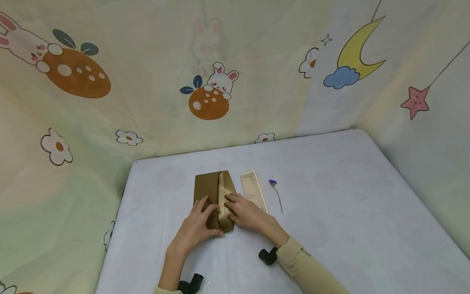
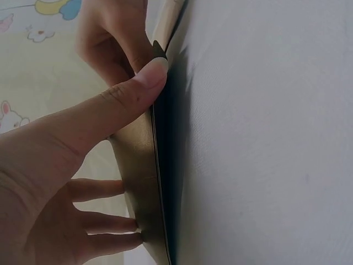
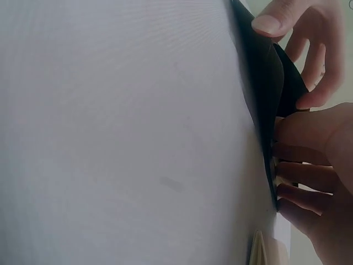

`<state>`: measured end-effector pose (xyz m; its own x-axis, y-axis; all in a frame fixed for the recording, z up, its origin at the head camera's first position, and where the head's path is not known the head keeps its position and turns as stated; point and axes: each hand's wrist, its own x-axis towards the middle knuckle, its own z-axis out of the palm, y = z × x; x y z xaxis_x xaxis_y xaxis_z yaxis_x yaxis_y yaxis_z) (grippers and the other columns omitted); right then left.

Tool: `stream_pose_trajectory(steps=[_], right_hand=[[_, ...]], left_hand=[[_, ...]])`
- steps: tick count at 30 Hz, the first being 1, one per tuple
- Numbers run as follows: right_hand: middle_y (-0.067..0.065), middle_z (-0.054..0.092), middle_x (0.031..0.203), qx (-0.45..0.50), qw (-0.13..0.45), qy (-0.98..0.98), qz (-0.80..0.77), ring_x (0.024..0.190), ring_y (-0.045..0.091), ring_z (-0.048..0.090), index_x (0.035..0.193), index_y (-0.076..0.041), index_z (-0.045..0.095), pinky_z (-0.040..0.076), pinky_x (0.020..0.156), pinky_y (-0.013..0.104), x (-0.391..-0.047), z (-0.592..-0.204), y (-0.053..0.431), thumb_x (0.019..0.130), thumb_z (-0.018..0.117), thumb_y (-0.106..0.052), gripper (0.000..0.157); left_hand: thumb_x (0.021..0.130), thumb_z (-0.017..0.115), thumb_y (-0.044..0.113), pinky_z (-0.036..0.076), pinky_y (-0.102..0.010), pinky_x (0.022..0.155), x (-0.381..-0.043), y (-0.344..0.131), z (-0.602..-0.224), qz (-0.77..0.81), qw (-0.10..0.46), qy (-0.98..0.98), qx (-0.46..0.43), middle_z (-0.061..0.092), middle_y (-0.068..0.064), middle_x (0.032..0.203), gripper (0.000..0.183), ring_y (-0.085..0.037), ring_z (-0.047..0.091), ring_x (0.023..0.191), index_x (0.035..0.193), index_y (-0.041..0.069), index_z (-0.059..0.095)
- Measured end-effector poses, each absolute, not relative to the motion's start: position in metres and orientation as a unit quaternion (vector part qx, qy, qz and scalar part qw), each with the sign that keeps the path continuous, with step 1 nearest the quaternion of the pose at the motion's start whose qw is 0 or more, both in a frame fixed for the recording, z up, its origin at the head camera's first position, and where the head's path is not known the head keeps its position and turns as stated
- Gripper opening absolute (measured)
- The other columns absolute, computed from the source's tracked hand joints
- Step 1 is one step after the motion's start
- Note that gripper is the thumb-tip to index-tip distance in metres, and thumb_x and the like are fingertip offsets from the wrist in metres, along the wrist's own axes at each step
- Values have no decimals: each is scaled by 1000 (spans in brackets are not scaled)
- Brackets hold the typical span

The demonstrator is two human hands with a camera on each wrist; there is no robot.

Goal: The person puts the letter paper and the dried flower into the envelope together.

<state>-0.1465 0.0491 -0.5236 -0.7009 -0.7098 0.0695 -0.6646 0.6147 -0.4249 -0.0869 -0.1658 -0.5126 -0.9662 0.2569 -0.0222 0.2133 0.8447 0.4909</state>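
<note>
A gold-brown paper envelope (image 1: 205,185) lies on the table, its lighter flap (image 1: 226,188) along the right side. My left hand (image 1: 194,229) spreads over the envelope's near left part; in the left wrist view, its thumb rests at the near edge and its other fingertips touch the paper. From the right, my right hand (image 1: 247,212) presses the flap with its fingertips. The right wrist view shows the envelope's dark side edge (image 3: 262,72) standing slightly apart in layers. What lies inside the envelope is hidden.
Right of the envelope lies a cream card (image 1: 252,187) with a fine printed drawing, partly behind my right hand. Beside it is a purple dried flower (image 1: 273,183) on a thin stem. The white tabletop (image 1: 330,196) meets patterned cloth walls (image 1: 154,81) at the back and sides.
</note>
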Motion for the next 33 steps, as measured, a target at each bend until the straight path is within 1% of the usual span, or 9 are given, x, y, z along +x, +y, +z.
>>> stream_pose_trajectory(steps=[10, 15, 18, 23, 28, 33], right_hand=[[18, 60, 142, -393, 8, 895, -209, 133, 33, 57, 125, -2, 71, 53, 104, 44, -137, -525, 53, 97, 72, -15, 31], [18, 62, 140, -389, -20, 894, -221, 130, 31, 59, 122, -3, 72, 55, 102, 42, -133, -527, 57, 96, 73, -14, 29], [18, 65, 136, -383, -41, 893, -232, 127, 31, 61, 125, -2, 70, 54, 102, 41, -133, -525, 60, 93, 75, -12, 34], [14, 67, 133, -361, -58, 900, -238, 125, 28, 62, 133, -1, 63, 52, 105, 41, -134, -521, 67, 91, 78, -14, 46], [10, 67, 132, -322, -74, 914, -235, 123, 28, 63, 134, -5, 63, 54, 101, 41, -135, -519, 76, 91, 80, -17, 48], [12, 67, 126, -262, -103, 928, -244, 113, 30, 64, 131, -4, 64, 56, 94, 43, -138, -517, 82, 88, 83, -20, 50]], left_hand=[[68, 91, 52, 53, -71, 83, -80, -166, -517, 235, 42, 963, 122, 39, -20, 159, 75, -60, 35, 143, 132, 25, 63], [67, 91, 54, 52, -71, 85, -78, -165, -518, 234, 38, 965, 117, 41, -20, 159, 76, -60, 36, 142, 132, 26, 63], [67, 92, 54, 53, -71, 84, -78, -164, -518, 232, 30, 965, 117, 42, -21, 158, 76, -61, 38, 141, 131, 26, 63], [66, 92, 54, 53, -70, 83, -79, -163, -518, 227, 18, 967, 118, 44, -21, 156, 76, -60, 40, 140, 130, 26, 63], [66, 92, 56, 53, -70, 83, -81, -163, -517, 227, 16, 967, 116, 44, -21, 157, 75, -58, 40, 141, 129, 27, 63], [65, 92, 56, 53, -70, 83, -82, -162, -516, 228, 13, 966, 117, 45, -21, 156, 75, -58, 41, 141, 128, 28, 63]])
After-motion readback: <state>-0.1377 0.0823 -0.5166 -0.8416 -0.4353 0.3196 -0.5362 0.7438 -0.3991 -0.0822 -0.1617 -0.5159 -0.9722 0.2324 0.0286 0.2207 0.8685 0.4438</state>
